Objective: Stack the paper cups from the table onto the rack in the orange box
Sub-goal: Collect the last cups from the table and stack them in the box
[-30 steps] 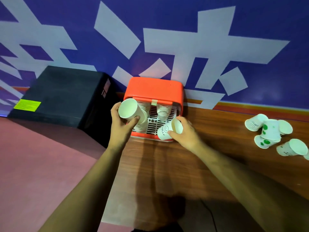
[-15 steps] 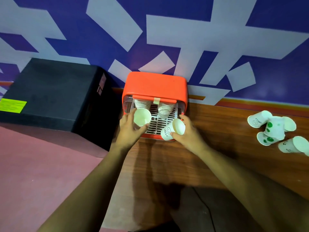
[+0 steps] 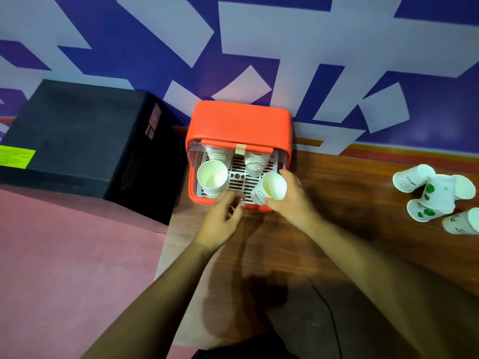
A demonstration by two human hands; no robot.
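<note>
The orange box (image 3: 239, 123) stands at the wall with a white slotted rack (image 3: 242, 181) in its open front. Two cup stacks (image 3: 255, 161) sit at the rack's back. A white paper cup (image 3: 212, 177) stands upright on a stack at the rack's front left. My left hand (image 3: 223, 220) is just below it, fingers loosely curled, holding nothing. My right hand (image 3: 294, 198) grips a tilted "HELLO" cup (image 3: 270, 189) at the rack's front right. Several loose cups (image 3: 438, 195) lie on the wooden table (image 3: 337, 229) at the right.
A black box (image 3: 77, 141) sits left of the orange box, against the patterned blue wall. Pink floor lies below it. A thin dark cable (image 3: 331, 314) runs across the table near my right forearm.
My left hand set its cup down on the rack's front-left stack, let go and pulled back toward me. My right hand kept its cup at the rack's front right.
</note>
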